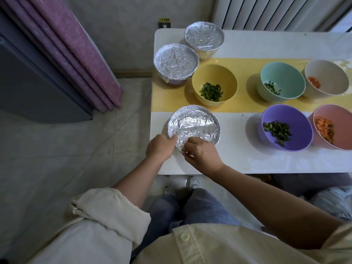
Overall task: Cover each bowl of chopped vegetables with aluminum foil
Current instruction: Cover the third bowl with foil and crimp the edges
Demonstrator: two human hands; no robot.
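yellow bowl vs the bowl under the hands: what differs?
Cover: the yellow bowl is open, green strips showing; the near bowl is wrapped in foil, contents hidden.
Contact: left hand and right hand pinch the near bowl's rim; nothing touches the yellow bowl.
Place: yellow bowl on the yellow strip, near bowl on bare white table.
Both stand upright.

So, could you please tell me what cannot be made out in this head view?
- Contents of the near foil-covered bowl and the two far foil-covered bowls: hidden by foil, head view.
- Pink bowl: cut off by the right edge.
- Left hand fingertips at the near rim: hidden by its own knuckles.
- Yellow wall label: text too small to read.
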